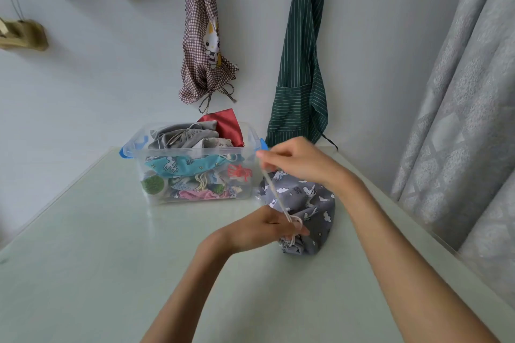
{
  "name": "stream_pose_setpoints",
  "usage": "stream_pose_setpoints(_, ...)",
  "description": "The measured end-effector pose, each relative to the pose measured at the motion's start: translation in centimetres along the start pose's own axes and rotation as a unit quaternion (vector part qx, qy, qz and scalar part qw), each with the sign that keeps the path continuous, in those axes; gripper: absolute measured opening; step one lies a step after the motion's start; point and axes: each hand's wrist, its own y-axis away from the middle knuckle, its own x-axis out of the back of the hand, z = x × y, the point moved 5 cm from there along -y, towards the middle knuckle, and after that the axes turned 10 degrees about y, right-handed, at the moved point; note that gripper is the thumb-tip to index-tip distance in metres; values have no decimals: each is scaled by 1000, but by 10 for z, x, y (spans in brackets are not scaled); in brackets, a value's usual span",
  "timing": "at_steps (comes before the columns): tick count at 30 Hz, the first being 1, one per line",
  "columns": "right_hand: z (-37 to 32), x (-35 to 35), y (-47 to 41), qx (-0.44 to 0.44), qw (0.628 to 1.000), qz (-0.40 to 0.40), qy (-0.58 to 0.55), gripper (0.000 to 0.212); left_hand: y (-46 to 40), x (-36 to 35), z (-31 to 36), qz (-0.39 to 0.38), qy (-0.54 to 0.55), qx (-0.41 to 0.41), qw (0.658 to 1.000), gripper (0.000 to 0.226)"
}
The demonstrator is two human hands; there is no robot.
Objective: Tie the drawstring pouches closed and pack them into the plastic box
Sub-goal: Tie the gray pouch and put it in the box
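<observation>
A grey drawstring pouch (306, 203) with white cloud and unicorn prints lies on the table to the right of the clear plastic box (139, 145). My left hand (267, 227) grips the gathered mouth of the pouch, with the cream drawstring (274, 195) looped around its fingers. My right hand (292, 160) is raised above the pouch and pinches the far end of the drawstring, pulling it taut. The box has blue latches and holds several pouches: grey, red, teal and pink ones.
The pale green table (111, 259) stands against a white wall. A checked apron (206, 44) and a green striped apron (301, 64) hang behind the box. Grey curtains (459, 120) run along the right edge of the table.
</observation>
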Motion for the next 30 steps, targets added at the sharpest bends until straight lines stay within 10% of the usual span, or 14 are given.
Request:
stream_pose_setpoints(3,-6,-19,-10,-4,995,-85,51,39,2,8,-4,24,43,6,999,37)
stream_pose_setpoints(8,41,-11,6,-144,987,42,59,46,4,22,-8,43,112,4,993,45)
stream_pose_setpoints(15,56,-39,29,-205,972,-93,61,40,6,24,-5,37,140,2,989,27)
stream_pose_setpoints(20,53,-40,29,-208,970,-3,-127,22,5,23,-9,52,167,6,985,34)
stream_pose_setpoints(24,58,-45,34,-176,825,7,-536,26,5,31,-10,92,269,6,959,33)
stream_pose_setpoints(27,74,-36,45,-202,785,54,-583,32,6,35,-16,117,301,27,946,25)
stream_pose_setpoints(30,88,-18,57,-227,841,89,-484,31,6,39,-20,133,318,29,938,22)
